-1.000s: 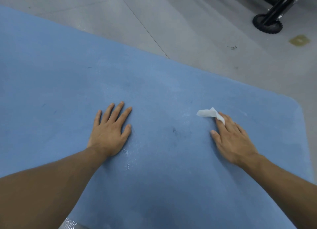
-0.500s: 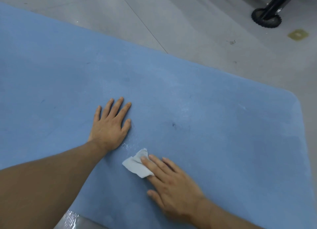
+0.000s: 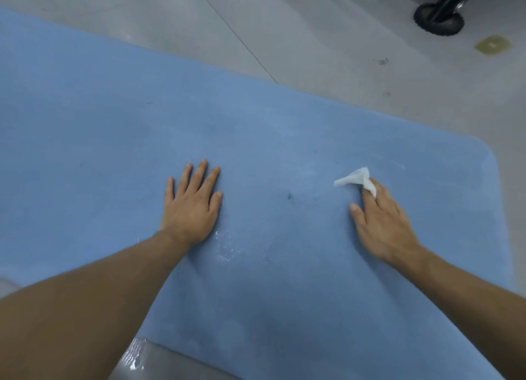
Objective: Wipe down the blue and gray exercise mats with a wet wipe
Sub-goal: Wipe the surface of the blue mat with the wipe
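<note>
left hand (image 3: 191, 209) flat on blue mat (image 3: 113, 129) | right hand (image 3: 384, 223) presses wet wipe (image 3: 354, 178)

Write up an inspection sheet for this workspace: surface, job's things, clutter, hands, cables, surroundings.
Surface: blue mat lies flat on the floor, with a wet sheen by the left wrist and a dark speck between the hands.
Job's things: white wet wipe, crumpled, at the right fingertips; gray mat not identifiable.
Clutter: yellowish patch and small dark debris on the floor.
Hands: left hand rests flat on the mat; right hand presses the wipe with straight fingers.
Cables: nothing seen.
Surroundings: gray floor; black wheel with a frame, top right.
</note>
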